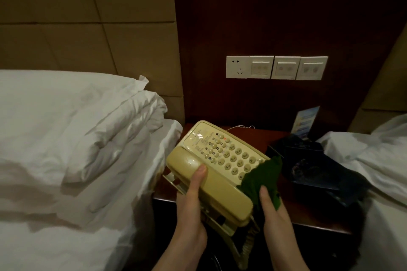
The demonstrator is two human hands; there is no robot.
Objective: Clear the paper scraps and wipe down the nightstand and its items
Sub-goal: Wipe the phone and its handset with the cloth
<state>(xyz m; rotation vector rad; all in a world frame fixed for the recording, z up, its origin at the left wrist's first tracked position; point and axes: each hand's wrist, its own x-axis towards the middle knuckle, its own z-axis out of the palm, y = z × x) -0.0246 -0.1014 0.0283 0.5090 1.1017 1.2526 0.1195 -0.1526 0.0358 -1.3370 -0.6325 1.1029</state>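
A cream desk telephone [222, 156] with its handset on the cradle is lifted and tilted above the dark wooden nightstand [308, 211]. My left hand [192, 202] grips the phone's left side, thumb on the handset. My right hand [273, 211] holds a dark green cloth [262, 176] against the phone's lower right corner, where it covers part of the keypad. The coiled cord [246, 248] hangs below the phone. No paper scraps show.
Dark booklets or boxes [308, 160] and an upright blue card [305, 122] sit on the nightstand's right half. White beds [66, 149] flank it on both sides. A socket and switch panels [275, 68] are on the dark wall behind.
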